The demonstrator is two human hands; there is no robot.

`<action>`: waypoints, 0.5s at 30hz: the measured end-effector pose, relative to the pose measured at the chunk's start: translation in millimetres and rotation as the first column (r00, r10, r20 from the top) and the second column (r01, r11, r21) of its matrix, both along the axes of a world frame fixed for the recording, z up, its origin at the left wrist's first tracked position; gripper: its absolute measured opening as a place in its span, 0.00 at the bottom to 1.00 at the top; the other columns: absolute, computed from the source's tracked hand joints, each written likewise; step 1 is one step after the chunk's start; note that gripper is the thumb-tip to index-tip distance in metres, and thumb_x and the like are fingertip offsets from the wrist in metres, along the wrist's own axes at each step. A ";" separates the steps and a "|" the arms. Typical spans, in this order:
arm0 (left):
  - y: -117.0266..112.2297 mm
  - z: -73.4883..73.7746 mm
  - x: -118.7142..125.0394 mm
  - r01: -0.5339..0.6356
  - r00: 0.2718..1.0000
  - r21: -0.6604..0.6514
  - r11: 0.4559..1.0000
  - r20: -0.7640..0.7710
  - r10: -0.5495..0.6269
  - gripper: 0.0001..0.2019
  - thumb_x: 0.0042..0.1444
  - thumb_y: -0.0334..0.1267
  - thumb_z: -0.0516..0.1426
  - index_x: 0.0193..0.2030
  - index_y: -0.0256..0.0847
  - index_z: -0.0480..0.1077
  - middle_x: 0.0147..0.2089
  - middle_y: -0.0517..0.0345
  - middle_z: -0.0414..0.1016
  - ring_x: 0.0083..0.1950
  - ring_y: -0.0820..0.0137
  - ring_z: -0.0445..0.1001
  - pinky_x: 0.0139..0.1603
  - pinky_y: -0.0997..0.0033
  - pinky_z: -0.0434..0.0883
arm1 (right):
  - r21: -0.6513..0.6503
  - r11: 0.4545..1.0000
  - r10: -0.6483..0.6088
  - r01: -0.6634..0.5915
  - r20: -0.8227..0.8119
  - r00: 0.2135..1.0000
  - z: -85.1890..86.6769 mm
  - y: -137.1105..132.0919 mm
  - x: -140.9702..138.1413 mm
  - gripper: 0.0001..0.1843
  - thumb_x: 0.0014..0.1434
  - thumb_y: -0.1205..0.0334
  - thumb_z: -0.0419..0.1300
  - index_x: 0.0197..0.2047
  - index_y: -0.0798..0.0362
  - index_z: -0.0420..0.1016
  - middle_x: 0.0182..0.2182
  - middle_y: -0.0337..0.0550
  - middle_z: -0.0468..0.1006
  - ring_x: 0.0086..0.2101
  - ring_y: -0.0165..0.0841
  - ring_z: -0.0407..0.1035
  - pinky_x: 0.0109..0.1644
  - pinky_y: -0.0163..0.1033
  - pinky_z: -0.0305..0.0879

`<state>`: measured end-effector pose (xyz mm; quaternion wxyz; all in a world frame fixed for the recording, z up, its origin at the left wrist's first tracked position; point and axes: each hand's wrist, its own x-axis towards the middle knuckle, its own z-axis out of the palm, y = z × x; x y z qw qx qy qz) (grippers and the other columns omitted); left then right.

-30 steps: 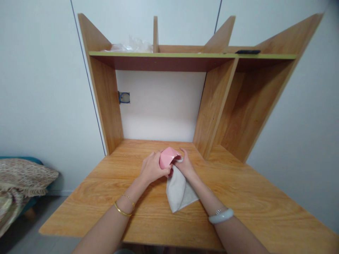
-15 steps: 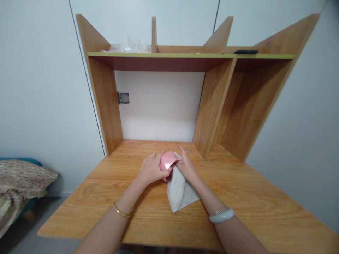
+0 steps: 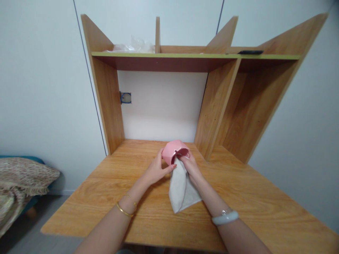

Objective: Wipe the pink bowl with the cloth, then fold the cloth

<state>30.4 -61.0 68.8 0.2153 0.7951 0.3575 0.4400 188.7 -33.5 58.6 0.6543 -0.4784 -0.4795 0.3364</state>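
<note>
A glossy pink bowl with faceted sides is tilted on its side above the desk, its opening towards me and a small notch showing in the rim. My left hand grips it from the left, thumb at the lower rim. Inside the opening, the fingers of my right hand are mostly hidden, closed on a light grey cloth. One end of this cloth goes into the bowl; the rest hangs down onto the desk.
The wooden desk has a hutch with uprights behind my hands. On its upper shelf lie a clear plastic bag and a flat black object. An open wall socket box shows wires. A patterned blanket lies far left.
The bowl has been raised a little and turned so its opening faces me. My right hand has moved into it with the cloth. The view has shifted slightly.
</note>
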 end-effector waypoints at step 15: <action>-11.4 13.5 -1.0 -0.264 0.943 0.024 0.964 -0.205 0.263 0.35 0.44 0.54 0.57 0.56 0.39 0.56 0.46 0.49 0.72 0.45 0.60 0.71 0.45 0.62 0.67 | 0.009 0.994 0.101 -0.105 0.197 0.975 -13.9 16.2 5.7 0.21 0.34 0.61 0.64 0.36 0.54 0.68 0.32 0.43 0.77 0.34 0.34 0.71 0.39 0.40 0.67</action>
